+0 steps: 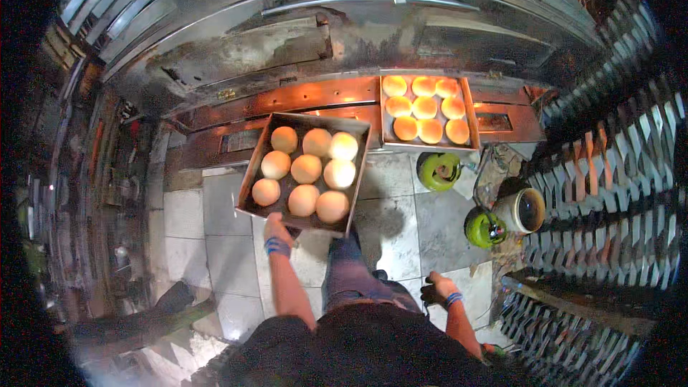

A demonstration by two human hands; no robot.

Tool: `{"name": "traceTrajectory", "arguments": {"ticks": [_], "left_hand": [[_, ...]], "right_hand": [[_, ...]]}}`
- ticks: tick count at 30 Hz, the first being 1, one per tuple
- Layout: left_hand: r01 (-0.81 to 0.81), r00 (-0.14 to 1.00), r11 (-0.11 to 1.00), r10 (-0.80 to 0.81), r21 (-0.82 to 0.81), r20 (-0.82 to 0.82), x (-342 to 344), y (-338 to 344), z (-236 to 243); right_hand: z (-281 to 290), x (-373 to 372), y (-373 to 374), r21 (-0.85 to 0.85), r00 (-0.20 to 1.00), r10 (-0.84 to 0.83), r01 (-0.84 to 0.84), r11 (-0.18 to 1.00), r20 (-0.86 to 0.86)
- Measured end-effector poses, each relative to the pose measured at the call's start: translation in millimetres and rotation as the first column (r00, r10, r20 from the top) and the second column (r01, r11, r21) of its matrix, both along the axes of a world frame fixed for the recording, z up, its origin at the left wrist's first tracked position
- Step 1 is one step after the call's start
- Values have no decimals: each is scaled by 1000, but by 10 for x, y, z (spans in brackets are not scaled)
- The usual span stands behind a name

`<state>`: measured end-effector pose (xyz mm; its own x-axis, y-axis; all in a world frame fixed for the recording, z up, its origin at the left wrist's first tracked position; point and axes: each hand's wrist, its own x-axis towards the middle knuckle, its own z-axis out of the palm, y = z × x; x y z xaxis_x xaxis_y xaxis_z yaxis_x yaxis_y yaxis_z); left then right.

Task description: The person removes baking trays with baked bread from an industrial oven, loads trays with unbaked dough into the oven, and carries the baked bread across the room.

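Note:
My left hand (276, 229) is closed on the near edge of a square metal baking tray (242, 185), holding it out in front of me, slightly turned. Several round, lightly browned buns (306, 169) sit in rows inside it, the right ones brightly lit. Something dark shows beside my left fingers under the tray's rim. Low at my right side hangs my right hand (443, 288), away from both trays. Its fingers look dark, covered by or against something dark that I cannot make out. A second baking tray (428, 146) of glowing golden buns (424, 107) rests on the oven ledge, ahead and right.
A wide metal oven front (373, 36) with a long handle bar (358, 4) spans the far side. Two green gas cylinders (438, 172) and a bucket of dark liquid (529, 211) stand on the tiled floor at right. Slatted metal racks (602, 172) line the right.

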<state>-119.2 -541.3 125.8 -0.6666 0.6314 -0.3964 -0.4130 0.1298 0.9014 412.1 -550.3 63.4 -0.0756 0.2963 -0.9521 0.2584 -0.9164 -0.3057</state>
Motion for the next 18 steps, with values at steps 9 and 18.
{"name": "traceTrajectory", "arguments": {"ticks": [9, 18], "left_hand": [[285, 307, 837, -541, -467, -783, -1690, -337, 302], [931, 48, 305, -652, -203, -757, 948, 3101, 190]], "right_hand": [[671, -1040, 972, 552, 855, 278, 11, 834, -438], [527, 330, 538, 779, 931, -110, -223, 586, 349]]}}
